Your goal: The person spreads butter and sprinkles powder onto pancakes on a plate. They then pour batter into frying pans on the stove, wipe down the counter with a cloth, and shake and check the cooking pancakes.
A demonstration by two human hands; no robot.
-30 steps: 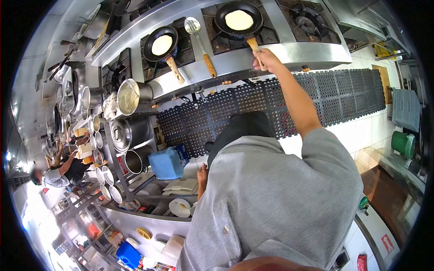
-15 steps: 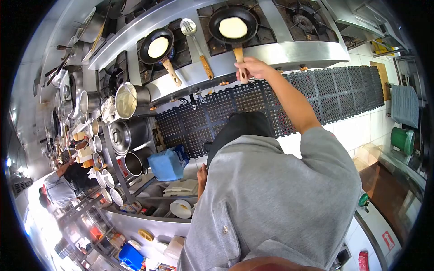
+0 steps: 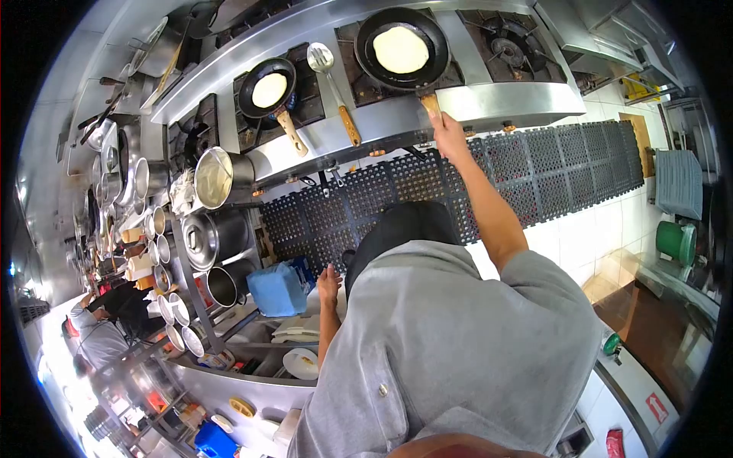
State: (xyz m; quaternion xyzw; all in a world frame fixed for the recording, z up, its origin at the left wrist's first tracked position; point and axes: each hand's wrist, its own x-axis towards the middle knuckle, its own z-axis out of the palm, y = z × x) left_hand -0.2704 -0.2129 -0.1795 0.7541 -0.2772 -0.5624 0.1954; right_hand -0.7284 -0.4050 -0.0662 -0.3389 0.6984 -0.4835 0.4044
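My right hand [image 3: 449, 139] is closed around the wooden handle of a black frying pan [image 3: 368, 70]. In that pan lies a pale round pancake [image 3: 402, 50]; the pan looks lifted a little off its burner. A smaller frying pan [image 3: 247, 99] with a second pale pancake [image 3: 269, 90] sits on the burner to the left, its wooden handle pointing toward me. Between the two pans rests a slotted spoon [image 3: 334, 76] with a wooden handle. My left hand [image 3: 329, 286] hangs low at my side, fingers apart and holding nothing, near a blue plastic-looking bundle [image 3: 276, 290].
An unlit-looking burner [image 3: 510, 47] is at the stove's right. A steel pot [image 3: 241, 169] stands at its left end, with a lidded pot [image 3: 200, 243] below. Black rubber matting [image 3: 534, 172] covers the floor. Another person [image 3: 99, 340] is at far left, beside shelves of pans.
My right hand has shifted right with the larger pan, which now appears closer and raised. My left hand has moved outward from my body and its fingers have spread.
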